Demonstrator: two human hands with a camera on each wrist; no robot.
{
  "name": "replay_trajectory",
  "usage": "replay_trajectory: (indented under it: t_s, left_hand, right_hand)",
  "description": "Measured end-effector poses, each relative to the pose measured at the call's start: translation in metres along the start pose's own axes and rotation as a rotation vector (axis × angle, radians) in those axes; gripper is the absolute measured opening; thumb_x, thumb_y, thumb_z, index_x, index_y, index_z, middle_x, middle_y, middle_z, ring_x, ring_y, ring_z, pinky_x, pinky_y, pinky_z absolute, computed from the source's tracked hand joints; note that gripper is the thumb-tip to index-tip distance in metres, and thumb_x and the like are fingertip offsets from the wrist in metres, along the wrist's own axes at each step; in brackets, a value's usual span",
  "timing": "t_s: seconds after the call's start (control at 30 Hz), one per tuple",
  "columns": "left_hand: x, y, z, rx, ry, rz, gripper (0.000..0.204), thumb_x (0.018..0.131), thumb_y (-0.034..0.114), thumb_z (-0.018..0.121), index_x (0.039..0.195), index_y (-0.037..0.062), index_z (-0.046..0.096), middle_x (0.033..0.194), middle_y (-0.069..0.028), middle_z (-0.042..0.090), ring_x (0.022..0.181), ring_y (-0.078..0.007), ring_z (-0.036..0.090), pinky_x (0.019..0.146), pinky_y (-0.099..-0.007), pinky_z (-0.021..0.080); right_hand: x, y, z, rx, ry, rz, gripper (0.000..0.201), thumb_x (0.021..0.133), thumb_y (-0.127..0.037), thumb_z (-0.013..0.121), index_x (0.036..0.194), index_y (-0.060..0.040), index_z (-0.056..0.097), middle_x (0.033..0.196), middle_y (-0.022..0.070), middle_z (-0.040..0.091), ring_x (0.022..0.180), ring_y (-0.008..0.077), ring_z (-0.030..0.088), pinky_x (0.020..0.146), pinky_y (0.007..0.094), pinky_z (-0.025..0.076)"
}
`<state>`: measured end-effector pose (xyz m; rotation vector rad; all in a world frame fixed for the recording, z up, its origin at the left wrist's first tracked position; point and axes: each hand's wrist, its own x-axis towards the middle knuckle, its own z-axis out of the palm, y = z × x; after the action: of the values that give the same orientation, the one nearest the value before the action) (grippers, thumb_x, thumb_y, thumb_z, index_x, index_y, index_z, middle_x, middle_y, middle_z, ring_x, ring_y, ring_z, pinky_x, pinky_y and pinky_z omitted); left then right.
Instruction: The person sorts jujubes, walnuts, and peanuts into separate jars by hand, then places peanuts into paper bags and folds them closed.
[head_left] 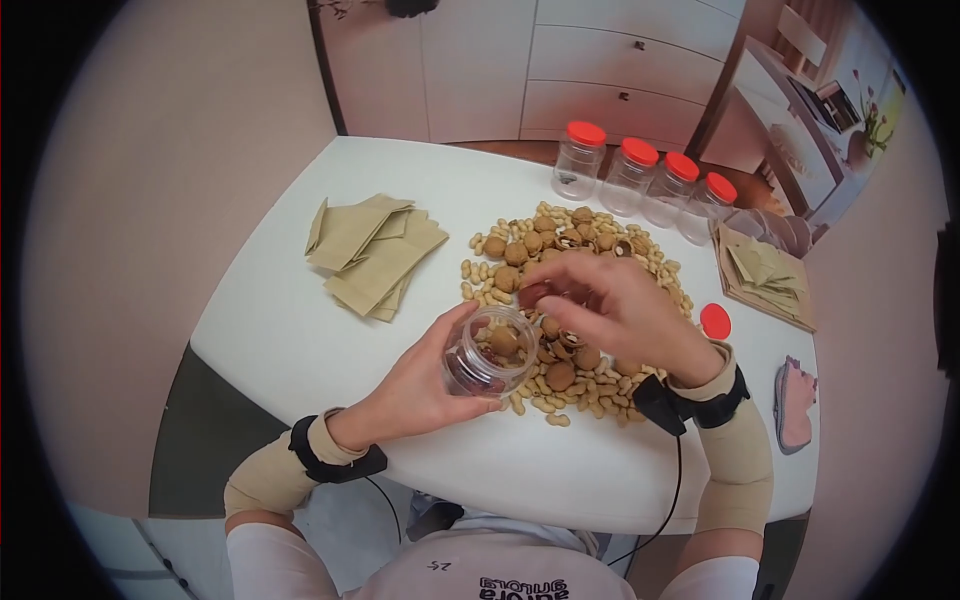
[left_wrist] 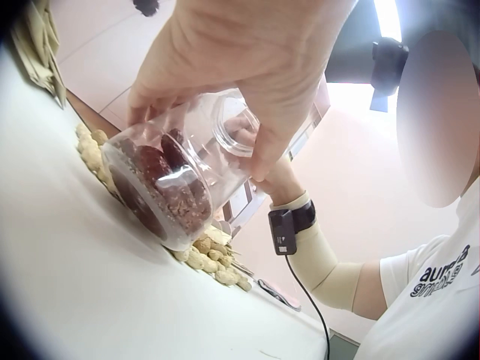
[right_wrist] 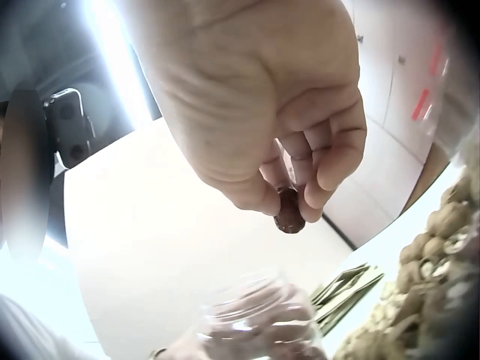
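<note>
My left hand (head_left: 425, 385) grips a clear plastic jar (left_wrist: 206, 161) round its side, tilted, with its mouth uncovered. Dark red dates (left_wrist: 161, 169) lie inside toward its base. In the head view a round walnut (head_left: 505, 341) shows through the mouth of the jar. Above and to the right of the jar, my right hand (head_left: 610, 305) pinches one dark red date (right_wrist: 289, 212) between thumb and fingertips. Under that hand spreads a pile of peanuts (head_left: 600, 402) and walnuts (head_left: 560, 376), some of them cracked.
Several clear jars with red lids (head_left: 638, 152) stand along the back edge. Folded brown paper bags (head_left: 375, 255) lie at left, and more paper (head_left: 765, 275) lies at right. A loose red lid (head_left: 715, 321) and a pink-and-grey cloth item (head_left: 796, 405) sit on the right side of the table.
</note>
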<state>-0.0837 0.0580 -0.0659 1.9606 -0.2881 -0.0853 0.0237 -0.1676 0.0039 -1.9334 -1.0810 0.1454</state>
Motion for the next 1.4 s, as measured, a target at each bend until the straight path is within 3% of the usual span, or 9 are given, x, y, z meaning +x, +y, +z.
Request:
replay_trajectory:
  t_s: [0.1,0.2,0.27,0.43,0.53,0.97,1.03,1.23,1.4]
  left_hand:
    - [0.0,-0.003,0.001,-0.034,0.012,0.034,0.099,0.07,0.014,0.083,0.147,0.0024,0.022,0.137,-0.0167,0.045,0.13,-0.0265,0.045,0.11,-0.0382,0.035]
    - [-0.001,-0.003,0.001,-0.006,0.021,0.037,0.1,0.069,0.012,0.083,0.148,0.0028,0.021,0.137,-0.0167,0.045,0.13,-0.0262,0.045,0.11,-0.0379,0.034]
    - [-0.001,-0.003,0.0,-0.014,0.01,0.017,0.1,0.07,0.013,0.083,0.148,0.003,0.021,0.137,-0.0168,0.045,0.131,-0.0263,0.044,0.11,-0.0376,0.034]
    - [-0.002,-0.004,0.0,0.029,0.036,0.063,0.099,0.071,0.021,0.083,0.145,-0.0021,0.022,0.137,-0.0228,0.046,0.126,-0.0308,0.049,0.106,-0.0371,0.039]
    - [-0.001,-0.002,0.0,0.01,0.026,0.048,0.1,0.07,0.021,0.083,0.145,-0.0025,0.022,0.137,-0.0232,0.045,0.127,-0.0311,0.049,0.106,-0.0374,0.039]
    - [-0.003,-0.004,-0.001,0.04,0.021,0.054,0.1,0.071,0.021,0.083,0.146,-0.0028,0.021,0.139,-0.0225,0.045,0.127,-0.0309,0.049,0.107,-0.0362,0.038]
    - [-0.003,-0.005,-0.001,0.043,0.025,0.061,0.1,0.071,0.022,0.083,0.146,-0.0027,0.021,0.138,-0.0225,0.045,0.127,-0.0308,0.049,0.107,-0.0363,0.038]
    - [-0.001,-0.001,0.0,0.011,0.012,0.036,0.099,0.071,0.019,0.083,0.146,-0.0014,0.021,0.137,-0.0203,0.046,0.129,-0.0288,0.047,0.108,-0.0372,0.036]
    - [-0.002,-0.001,0.0,-0.054,0.023,0.032,0.098,0.071,0.015,0.082,0.146,-0.0006,0.021,0.136,-0.0182,0.046,0.131,-0.0271,0.044,0.11,-0.0375,0.033]
  right_hand:
    - [0.002,-0.014,-0.001,-0.109,-0.05,0.002,0.025,0.088,-0.019,0.062,0.108,-0.0042,0.064,0.087,0.0143,0.067,0.073,0.0272,0.065,0.069,0.0372,0.051]
    - [0.001,0.016,-0.009,-0.475,0.067,0.019,0.024,0.089,-0.014,0.062,0.11,-0.0056,0.065,0.085,0.0085,0.066,0.074,0.02,0.066,0.067,0.032,0.052]
    - [-0.007,0.048,-0.018,-0.599,0.075,0.018,0.024,0.085,-0.014,0.063,0.107,-0.0056,0.066,0.086,0.0106,0.067,0.08,0.0267,0.066,0.07,0.0374,0.052]
    - [-0.022,0.061,-0.017,-0.813,-0.318,0.38,0.024,0.079,-0.008,0.062,0.102,-0.006,0.066,0.096,0.0152,0.067,0.089,0.034,0.065,0.076,0.0444,0.052]
    - [-0.024,0.076,-0.009,-0.836,-0.276,0.371,0.021,0.079,-0.005,0.061,0.099,-0.0038,0.063,0.094,0.0153,0.067,0.089,0.0348,0.066,0.075,0.046,0.052]
    - [-0.023,0.069,-0.012,-0.769,-0.144,0.271,0.028,0.076,-0.01,0.064,0.103,-0.0047,0.06,0.095,0.0143,0.063,0.082,0.0319,0.065,0.071,0.0402,0.052]
    - [-0.014,0.048,-0.016,-0.561,-0.058,0.138,0.029,0.08,-0.01,0.065,0.108,-0.0038,0.061,0.096,0.0097,0.061,0.078,0.0221,0.066,0.068,0.0326,0.052]
    - [-0.001,-0.012,0.003,0.07,-0.022,0.004,0.023,0.087,-0.014,0.064,0.107,-0.0035,0.064,0.09,0.0069,0.06,0.078,0.0165,0.063,0.065,0.0316,0.051]
    - [0.006,0.011,-0.005,-0.211,-0.015,0.065,0.026,0.087,-0.011,0.063,0.111,-0.0059,0.065,0.091,0.008,0.061,0.08,0.0201,0.065,0.069,0.0325,0.051]
